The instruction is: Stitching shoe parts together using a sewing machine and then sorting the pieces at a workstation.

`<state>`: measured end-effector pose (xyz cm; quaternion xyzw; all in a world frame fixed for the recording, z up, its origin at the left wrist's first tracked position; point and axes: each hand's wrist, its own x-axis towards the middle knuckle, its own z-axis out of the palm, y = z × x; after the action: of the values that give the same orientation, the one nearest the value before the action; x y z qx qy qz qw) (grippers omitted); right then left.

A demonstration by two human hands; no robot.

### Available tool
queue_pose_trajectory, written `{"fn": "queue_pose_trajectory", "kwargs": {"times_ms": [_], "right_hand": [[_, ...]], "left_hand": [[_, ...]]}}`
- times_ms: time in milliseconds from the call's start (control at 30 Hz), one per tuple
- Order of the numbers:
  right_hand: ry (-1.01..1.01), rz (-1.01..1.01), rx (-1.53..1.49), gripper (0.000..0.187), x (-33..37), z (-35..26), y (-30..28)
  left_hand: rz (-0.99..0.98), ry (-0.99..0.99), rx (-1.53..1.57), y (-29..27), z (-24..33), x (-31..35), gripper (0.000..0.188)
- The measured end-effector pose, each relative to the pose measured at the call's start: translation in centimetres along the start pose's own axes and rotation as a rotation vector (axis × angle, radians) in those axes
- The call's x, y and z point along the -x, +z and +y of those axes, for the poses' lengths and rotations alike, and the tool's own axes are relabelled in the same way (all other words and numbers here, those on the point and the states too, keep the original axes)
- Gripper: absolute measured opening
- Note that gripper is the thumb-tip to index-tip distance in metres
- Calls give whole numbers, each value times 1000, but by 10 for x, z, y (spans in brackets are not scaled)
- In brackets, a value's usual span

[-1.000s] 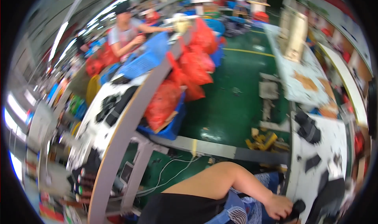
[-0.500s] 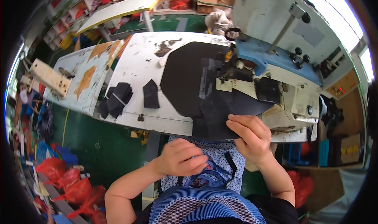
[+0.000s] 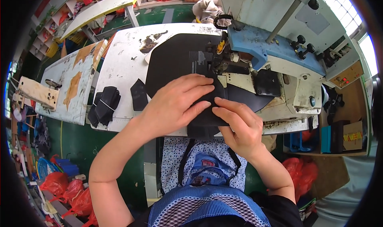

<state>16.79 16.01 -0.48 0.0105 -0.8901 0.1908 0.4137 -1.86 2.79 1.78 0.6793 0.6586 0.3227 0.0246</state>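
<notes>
A black fabric piece lies at the front of a black board, before the needle area of an industrial sewing machine. My left hand rests on the fabric with its fingers stretched toward the metal needle plate. Close beside it, my right hand pinches the fabric near its right edge, thumb underneath. The two hands nearly meet at the fingertips. Part of the fabric is hidden beneath them, and it is hard to tell from the black board.
Left on the white table lie a single black cut piece and a tied bundle of black pieces. Another worktable stands farther left. Red bags sit on the lower left, and a shelf with boxes stands right.
My left hand has moved up from above my lap onto the fabric. My right hand has shifted slightly left and down, still at the fabric. The whole view has shifted a little.
</notes>
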Motion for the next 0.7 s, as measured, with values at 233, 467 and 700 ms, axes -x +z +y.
{"fn": "queue_pose_trajectory", "kwargs": {"times_ms": [233,467,700], "right_hand": [[-32,50,8,42,0,4,13],[-15,-18,79,42,-3,-4,17],[-22,-24,108,39,-2,-9,23]], "left_hand": [[-108,52,40,-9,-15,-12,35],[-142,92,41,-14,-26,-16,33],[-102,223,-94,-13,-33,-16,33]]}}
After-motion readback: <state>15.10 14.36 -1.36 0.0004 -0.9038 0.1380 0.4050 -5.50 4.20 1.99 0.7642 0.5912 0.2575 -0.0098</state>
